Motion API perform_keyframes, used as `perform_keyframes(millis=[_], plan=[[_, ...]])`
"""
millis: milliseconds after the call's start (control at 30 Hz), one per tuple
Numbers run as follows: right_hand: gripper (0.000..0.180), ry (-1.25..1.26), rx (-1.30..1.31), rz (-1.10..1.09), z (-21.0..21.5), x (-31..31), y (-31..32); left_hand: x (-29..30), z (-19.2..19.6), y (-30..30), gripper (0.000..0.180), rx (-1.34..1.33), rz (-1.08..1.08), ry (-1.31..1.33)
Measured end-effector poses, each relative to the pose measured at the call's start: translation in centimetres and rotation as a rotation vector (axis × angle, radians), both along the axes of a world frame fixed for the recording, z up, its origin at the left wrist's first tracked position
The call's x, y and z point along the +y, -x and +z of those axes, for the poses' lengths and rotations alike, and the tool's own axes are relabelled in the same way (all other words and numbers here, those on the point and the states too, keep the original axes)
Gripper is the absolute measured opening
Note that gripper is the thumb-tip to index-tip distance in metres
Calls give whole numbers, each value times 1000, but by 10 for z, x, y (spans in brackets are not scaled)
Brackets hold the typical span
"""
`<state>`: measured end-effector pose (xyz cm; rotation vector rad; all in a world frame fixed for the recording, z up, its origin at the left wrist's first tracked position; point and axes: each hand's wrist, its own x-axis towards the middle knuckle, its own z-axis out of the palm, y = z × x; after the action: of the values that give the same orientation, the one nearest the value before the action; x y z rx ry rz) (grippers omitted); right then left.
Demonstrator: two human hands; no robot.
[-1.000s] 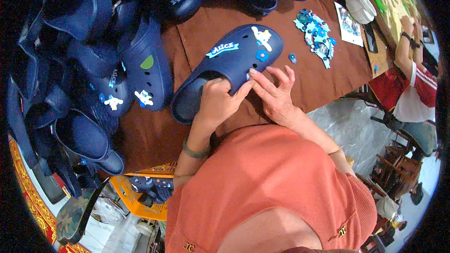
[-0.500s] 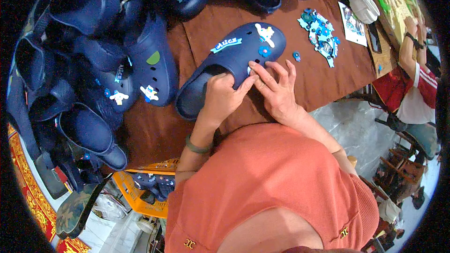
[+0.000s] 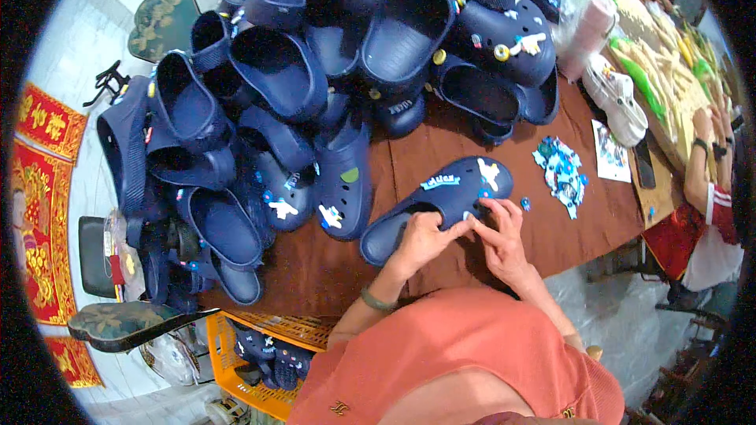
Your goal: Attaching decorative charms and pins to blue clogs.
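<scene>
A dark blue clog (image 3: 409, 209) lies on the brown cloth (image 3: 315, 271) in front of me, its toe pointing right and away. It carries a blue banner charm (image 3: 439, 182) and a white figure charm (image 3: 489, 174). My left hand (image 3: 425, 242) grips the clog's near side, its fingers inside the opening and its thumb outside. My right hand (image 3: 505, 242) meets that thumb at the clog's near edge, fingertips pinched around a small pale charm (image 3: 468, 216) that they partly hide. A small blue flower charm (image 3: 525, 204) lies right of the toe.
A heap of blue clogs (image 3: 276, 71) covers the table's left and back. Loose charms (image 3: 561, 175) lie to the right, near a printed sheet (image 3: 611, 151), white clogs (image 3: 616, 101) and a phone (image 3: 644, 164). An orange crate (image 3: 260, 393) stands below. Another person's arms (image 3: 701, 149) are far right.
The view has tilted up and shifted, showing more of the clog heap. Both hands stay at the same edge of the clog, and the right hand's fingers have drawn closer together.
</scene>
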<state>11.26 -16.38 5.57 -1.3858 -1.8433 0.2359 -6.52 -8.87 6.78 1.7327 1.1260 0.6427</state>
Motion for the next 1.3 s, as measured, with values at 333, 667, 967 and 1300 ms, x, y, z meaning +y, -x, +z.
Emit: perform_keyframes(millis=[333, 667, 967, 1300], plan=[[31, -99, 159, -110, -12, 9, -23, 5, -2, -15, 39, 211, 112, -151], [32, -113, 170, -123, -26, 9, -17, 0, -5, -6, 42, 194, 107, -132], [25, -43, 297, -194, -38, 1, -23, -7, -11, 30, 41, 240, -186, -275], [18, 36, 331, -94, -37, 1, -31, -1, 98, 37, 23, -170, 231, -65]])
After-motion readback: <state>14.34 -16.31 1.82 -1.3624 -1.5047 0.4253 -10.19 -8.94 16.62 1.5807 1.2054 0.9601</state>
